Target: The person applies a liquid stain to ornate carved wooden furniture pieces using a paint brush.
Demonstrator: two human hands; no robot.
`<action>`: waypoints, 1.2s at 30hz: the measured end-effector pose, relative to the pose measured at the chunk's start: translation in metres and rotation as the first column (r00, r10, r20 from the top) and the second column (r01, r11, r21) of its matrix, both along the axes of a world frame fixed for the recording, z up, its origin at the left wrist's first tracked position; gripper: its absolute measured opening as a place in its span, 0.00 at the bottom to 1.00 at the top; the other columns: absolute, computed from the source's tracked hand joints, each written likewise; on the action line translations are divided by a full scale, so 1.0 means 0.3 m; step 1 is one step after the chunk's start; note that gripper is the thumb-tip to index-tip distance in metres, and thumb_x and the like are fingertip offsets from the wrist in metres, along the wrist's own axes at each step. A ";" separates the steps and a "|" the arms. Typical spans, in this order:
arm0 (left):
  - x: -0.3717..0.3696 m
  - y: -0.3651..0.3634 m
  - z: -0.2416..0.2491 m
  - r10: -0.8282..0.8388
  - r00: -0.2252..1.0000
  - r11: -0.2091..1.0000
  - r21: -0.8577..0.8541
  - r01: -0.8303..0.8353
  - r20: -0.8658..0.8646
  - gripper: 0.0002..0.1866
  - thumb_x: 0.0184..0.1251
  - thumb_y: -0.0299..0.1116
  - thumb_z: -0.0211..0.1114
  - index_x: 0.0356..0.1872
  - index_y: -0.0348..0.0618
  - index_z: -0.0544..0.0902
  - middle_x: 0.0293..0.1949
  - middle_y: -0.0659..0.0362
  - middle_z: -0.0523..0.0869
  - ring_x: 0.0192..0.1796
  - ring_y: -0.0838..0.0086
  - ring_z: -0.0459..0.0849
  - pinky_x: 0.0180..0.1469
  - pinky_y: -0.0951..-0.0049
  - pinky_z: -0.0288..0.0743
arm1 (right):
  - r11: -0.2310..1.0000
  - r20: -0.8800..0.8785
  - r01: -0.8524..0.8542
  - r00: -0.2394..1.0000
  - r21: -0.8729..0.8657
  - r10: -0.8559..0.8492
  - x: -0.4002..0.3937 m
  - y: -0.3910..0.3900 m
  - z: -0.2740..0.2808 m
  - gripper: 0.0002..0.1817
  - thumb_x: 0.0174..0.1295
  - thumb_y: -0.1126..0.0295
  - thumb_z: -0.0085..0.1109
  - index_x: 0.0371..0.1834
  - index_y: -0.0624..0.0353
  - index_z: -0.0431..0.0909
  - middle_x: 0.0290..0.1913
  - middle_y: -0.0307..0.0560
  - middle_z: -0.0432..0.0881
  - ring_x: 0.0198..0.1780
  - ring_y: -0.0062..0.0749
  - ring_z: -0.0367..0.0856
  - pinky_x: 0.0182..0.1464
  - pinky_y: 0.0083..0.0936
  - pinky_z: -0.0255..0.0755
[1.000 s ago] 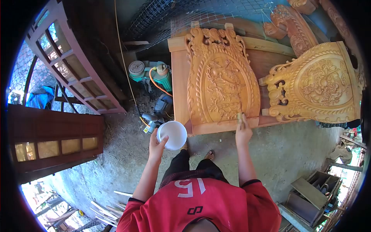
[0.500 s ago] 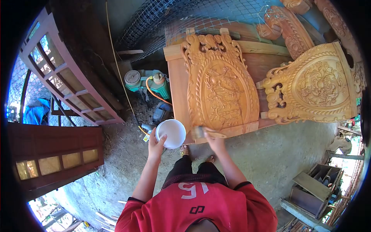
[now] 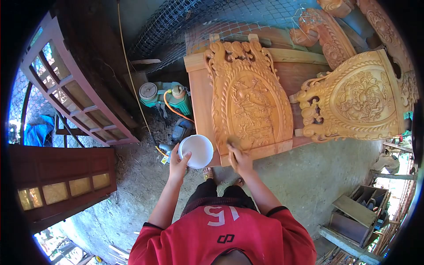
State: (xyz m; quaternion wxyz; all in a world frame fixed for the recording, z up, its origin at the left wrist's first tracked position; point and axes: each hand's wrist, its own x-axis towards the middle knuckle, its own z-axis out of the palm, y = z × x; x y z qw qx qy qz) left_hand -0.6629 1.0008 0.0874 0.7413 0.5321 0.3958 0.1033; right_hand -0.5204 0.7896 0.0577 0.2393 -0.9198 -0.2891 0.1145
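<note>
A white round tub [image 3: 196, 151] is held by my left hand [image 3: 179, 162], its thumb over the rim. My right hand [image 3: 241, 161] grips a brush [image 3: 233, 142], whose bristle end is over the lower left edge of a carved wooden panel [image 3: 252, 106]. Whether the bristles touch the wood cannot be made out. The panel has a raised oval scene and a scrolled top, and it lies on a wooden table [image 3: 201, 97].
A second carved panel [image 3: 364, 95] lies to the right. Left of the table stands a green machine [image 3: 170, 99] with an orange hose. Window frames [image 3: 73, 97] lean at the left, and a wooden box [image 3: 357, 216] sits at the lower right.
My right hand has turned the brush from lying sideways to pointing up toward the panel's lower left. My left hand still holds the tub in nearly the same place.
</note>
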 end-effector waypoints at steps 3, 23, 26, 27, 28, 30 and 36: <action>0.003 0.020 0.023 0.008 0.999 0.999 0.032 -0.007 -0.042 0.37 0.59 0.35 0.64 0.64 0.34 0.55 0.46 0.51 0.78 0.47 0.72 0.77 0.49 0.72 0.70 | 0.905 -0.219 -0.032 0.966 0.424 0.137 0.016 0.066 0.001 0.20 0.59 0.66 0.55 0.55 0.54 0.73 0.41 0.50 0.81 0.40 0.37 0.81 0.43 0.29 0.74; 0.062 0.032 0.028 0.049 0.999 0.999 -0.018 -0.049 0.005 0.37 0.60 0.34 0.63 0.65 0.34 0.52 0.50 0.51 0.75 0.49 0.72 0.76 0.44 0.74 0.72 | 0.948 -0.166 -0.171 0.961 0.270 0.221 0.184 0.169 0.058 0.14 0.59 0.68 0.53 0.48 0.53 0.77 0.48 0.50 0.79 0.49 0.37 0.78 0.51 0.27 0.71; 0.053 0.039 0.024 0.059 0.998 0.998 -0.024 -0.059 -0.001 0.37 0.60 0.34 0.63 0.65 0.34 0.52 0.47 0.52 0.77 0.46 0.73 0.78 0.41 0.75 0.73 | 0.865 -0.350 0.013 0.917 0.501 0.189 0.221 0.199 0.089 0.11 0.59 0.70 0.55 0.44 0.57 0.79 0.45 0.47 0.81 0.45 0.31 0.80 0.47 0.24 0.72; 0.052 0.043 0.018 0.058 0.998 0.998 -0.034 -0.058 -0.001 0.37 0.60 0.34 0.62 0.65 0.34 0.52 0.45 0.53 0.78 0.44 0.74 0.78 0.40 0.76 0.73 | 0.823 -0.403 0.165 0.911 0.543 0.083 0.248 0.196 0.106 0.10 0.58 0.72 0.56 0.42 0.59 0.79 0.43 0.45 0.82 0.41 0.28 0.81 0.44 0.23 0.74; 0.052 0.046 0.009 0.077 0.997 0.996 -0.036 -0.077 0.006 0.37 0.60 0.34 0.62 0.65 0.35 0.51 0.43 0.54 0.79 0.42 0.75 0.79 0.38 0.78 0.72 | 0.822 -0.300 0.166 0.954 0.545 0.007 0.307 0.158 0.034 0.10 0.57 0.73 0.56 0.42 0.60 0.79 0.42 0.45 0.82 0.41 0.27 0.81 0.43 0.23 0.74; 0.046 0.053 0.014 0.089 0.996 0.995 -0.048 -0.089 0.002 0.37 0.60 0.34 0.63 0.65 0.36 0.52 0.43 0.54 0.79 0.41 0.75 0.79 0.37 0.78 0.71 | 0.808 -0.194 0.245 0.967 0.537 -0.164 0.411 0.061 -0.024 0.11 0.57 0.73 0.55 0.44 0.58 0.79 0.44 0.47 0.82 0.42 0.29 0.81 0.43 0.25 0.75; 0.029 0.056 -0.030 0.099 0.993 0.995 -0.023 -0.100 -0.058 0.37 0.58 0.37 0.64 0.65 0.38 0.55 0.38 0.56 0.79 0.34 0.79 0.77 0.31 0.81 0.69 | 0.984 0.378 0.177 0.913 -0.031 -0.152 0.426 0.014 -0.005 0.18 0.55 0.75 0.50 0.51 0.49 0.75 0.56 0.54 0.73 0.45 0.44 0.80 0.42 0.32 0.76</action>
